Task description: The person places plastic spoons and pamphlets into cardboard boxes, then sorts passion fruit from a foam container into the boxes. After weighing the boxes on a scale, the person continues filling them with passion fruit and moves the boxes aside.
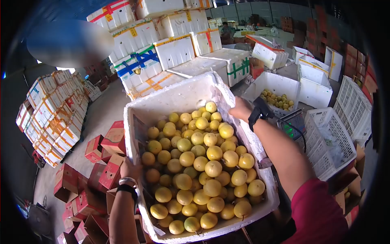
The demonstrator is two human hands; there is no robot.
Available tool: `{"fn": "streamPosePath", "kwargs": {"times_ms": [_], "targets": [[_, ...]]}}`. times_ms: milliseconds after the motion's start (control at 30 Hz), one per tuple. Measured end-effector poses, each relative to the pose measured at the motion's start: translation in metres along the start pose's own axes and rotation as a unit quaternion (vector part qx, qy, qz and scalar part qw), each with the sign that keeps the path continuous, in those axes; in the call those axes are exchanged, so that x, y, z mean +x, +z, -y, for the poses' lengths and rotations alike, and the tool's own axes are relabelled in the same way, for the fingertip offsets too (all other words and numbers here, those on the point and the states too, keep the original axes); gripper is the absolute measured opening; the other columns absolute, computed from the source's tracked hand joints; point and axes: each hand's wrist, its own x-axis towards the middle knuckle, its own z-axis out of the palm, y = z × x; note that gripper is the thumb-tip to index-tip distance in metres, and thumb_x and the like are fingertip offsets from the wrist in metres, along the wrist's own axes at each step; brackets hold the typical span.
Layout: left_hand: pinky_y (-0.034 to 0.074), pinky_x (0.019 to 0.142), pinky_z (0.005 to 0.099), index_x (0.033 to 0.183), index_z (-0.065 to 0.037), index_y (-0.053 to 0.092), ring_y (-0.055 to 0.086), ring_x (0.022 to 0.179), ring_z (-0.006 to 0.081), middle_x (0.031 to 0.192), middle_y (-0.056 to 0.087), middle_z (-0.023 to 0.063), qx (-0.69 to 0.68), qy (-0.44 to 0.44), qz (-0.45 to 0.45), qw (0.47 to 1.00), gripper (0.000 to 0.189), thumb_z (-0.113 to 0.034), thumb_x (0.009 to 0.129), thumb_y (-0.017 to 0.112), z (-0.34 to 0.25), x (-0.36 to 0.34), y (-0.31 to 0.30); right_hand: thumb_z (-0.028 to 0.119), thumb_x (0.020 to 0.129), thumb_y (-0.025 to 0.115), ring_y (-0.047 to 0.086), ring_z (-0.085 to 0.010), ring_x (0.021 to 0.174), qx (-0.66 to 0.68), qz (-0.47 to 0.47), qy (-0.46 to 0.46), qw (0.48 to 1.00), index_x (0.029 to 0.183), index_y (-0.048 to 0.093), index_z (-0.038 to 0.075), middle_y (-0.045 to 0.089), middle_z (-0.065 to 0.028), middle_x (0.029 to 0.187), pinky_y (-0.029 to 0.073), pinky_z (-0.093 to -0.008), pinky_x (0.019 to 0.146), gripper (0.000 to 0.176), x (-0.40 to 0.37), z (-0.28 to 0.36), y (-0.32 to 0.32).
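A white foam box (174, 99), tilted toward me, fills the middle of the view. Yellow passion fruits (213, 168) lie heaped inside it, a few with a greenish tint. My left hand (130, 171) grips the box's left side, with its fingertips partly hidden by the wall. On the far right, my right hand (240, 110) is closed over the rim, thumb side showing. The right wrist carries a black strap with a dark device (262, 110); a bracelet and a dark band are on the left wrist.
Stacked foam boxes (174, 49) rise ahead, with another taped stack (57, 118) at far left. Red cartons (113, 138) lie on the left floor. To the right are a foam box of fruit (260, 83), a lit scale display (290, 126) and a white crate (317, 162).
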Motion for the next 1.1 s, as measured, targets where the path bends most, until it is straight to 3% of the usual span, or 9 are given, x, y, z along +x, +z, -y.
{"fn": "streamPosePath", "kwargs": {"times_ms": [67, 133, 233, 400, 567, 633, 667, 833, 1100], "targets": [[0.050, 0.079, 0.0474, 0.101, 0.004, 0.054, 0.062, 0.091, 0.0445, 0.093, 0.064, 0.0287, 0.025, -0.006, -0.025, 0.999, 0.054, -0.042, 0.076, 0.067, -0.021, -0.016, -0.012, 0.016, 0.067, 0.065, 0.060, -0.0379, 0.102, 0.053, -0.001, -0.019, 0.998, 0.109, 0.057, -0.001, 0.062, -0.0241, 0.107, 0.047, -0.0408, 0.087, 0.045, -0.014, 0.007, -0.012], [0.050, 0.078, 0.0481, 0.103, 0.003, 0.053, 0.062, 0.090, 0.0447, 0.092, 0.064, 0.0287, 0.013, 0.009, -0.044, 0.999, 0.051, -0.039, 0.076, 0.066, -0.018, -0.031, -0.022, 0.021, 0.071, 0.063, 0.061, -0.0353, 0.103, 0.071, -0.014, -0.046, 0.996, 0.110, 0.060, 0.011, 0.065, -0.0183, 0.108, 0.049, -0.0409, 0.087, 0.041, -0.018, 0.000, -0.015], [0.050, 0.076, 0.0487, 0.104, -0.001, 0.051, 0.062, 0.088, 0.0450, 0.089, 0.064, 0.0289, -0.047, 0.007, -0.057, 0.997, 0.045, -0.030, 0.073, 0.065, -0.020, -0.069, -0.046, 0.021, 0.072, 0.063, 0.058, -0.0393, 0.105, -0.003, -0.056, -0.085, 0.995, 0.119, 0.052, 0.002, 0.062, -0.0234, 0.108, 0.046, -0.0433, 0.090, 0.052, -0.059, 0.011, -0.051], [0.049, 0.060, 0.0442, 0.092, -0.002, 0.047, 0.064, 0.076, 0.0415, 0.075, 0.063, 0.0214, -0.129, 0.066, -0.170, 0.975, 0.034, -0.019, 0.072, 0.069, -0.026, -0.185, -0.109, 0.025, 0.072, 0.067, 0.059, -0.0427, 0.097, 0.080, -0.088, -0.095, 0.988, 0.110, 0.052, 0.000, 0.062, -0.0264, 0.099, 0.048, -0.0460, 0.083, 0.048, -0.155, 0.031, -0.119], [0.051, 0.073, 0.0399, 0.107, -0.001, 0.051, 0.065, 0.087, 0.0405, 0.089, 0.066, 0.0230, -0.267, 0.091, -0.219, 0.934, 0.039, -0.013, 0.073, 0.067, -0.023, -0.254, -0.144, 0.022, 0.074, 0.069, 0.061, -0.0424, 0.088, 0.113, -0.132, -0.111, 0.979, 0.104, 0.051, 0.002, 0.064, -0.0241, 0.090, 0.050, -0.0452, 0.075, 0.041, -0.239, 0.055, -0.175], [0.050, 0.073, 0.0401, 0.108, 0.000, 0.050, 0.064, 0.088, 0.0414, 0.090, 0.065, 0.0237, -0.279, 0.098, -0.227, 0.928, 0.040, -0.011, 0.074, 0.066, -0.028, -0.278, -0.154, 0.019, 0.076, 0.070, 0.063, -0.0404, 0.087, 0.174, -0.198, -0.169, 0.950, 0.105, 0.051, 0.003, 0.066, -0.0220, 0.090, 0.051, -0.0438, 0.073, 0.039, -0.260, 0.048, -0.185], [0.050, 0.073, 0.0401, 0.108, 0.000, 0.050, 0.064, 0.088, 0.0414, 0.090, 0.065, 0.0237, -0.280, 0.094, -0.225, 0.929, 0.040, -0.011, 0.074, 0.066, -0.028, -0.285, -0.156, 0.018, 0.076, 0.070, 0.064, -0.0392, 0.087, 0.207, -0.225, -0.222, 0.926, 0.106, 0.051, 0.003, 0.066, -0.0208, 0.091, 0.051, -0.0428, 0.071, 0.038, -0.266, 0.048, -0.190], [0.049, 0.069, 0.0446, 0.110, -0.001, 0.046, 0.062, 0.086, 0.0442, 0.089, 0.064, 0.0243, -0.215, 0.078, -0.256, 0.939, 0.042, -0.008, 0.072, 0.063, -0.030, -0.304, -0.152, 0.019, 0.077, 0.070, 0.064, -0.0393, 0.085, 0.163, -0.226, -0.188, 0.942, 0.103, 0.050, 0.003, 0.066, -0.0208, 0.090, 0.051, -0.0436, 0.070, 0.037, -0.282, 0.041, -0.200], [0.050, 0.073, 0.0416, 0.114, 0.000, 0.045, 0.064, 0.087, 0.0417, 0.090, 0.065, 0.0240, -0.204, 0.076, -0.262, 0.940, 0.046, -0.004, 0.070, 0.061, -0.031, -0.306, -0.149, 0.024, 0.078, 0.068, 0.063, -0.0409, 0.085, 0.164, -0.216, -0.166, 0.948, 0.108, 0.048, 0.005, 0.066, -0.0228, 0.088, 0.051, -0.0454, 0.071, 0.041, -0.273, 0.032, -0.194]]}}
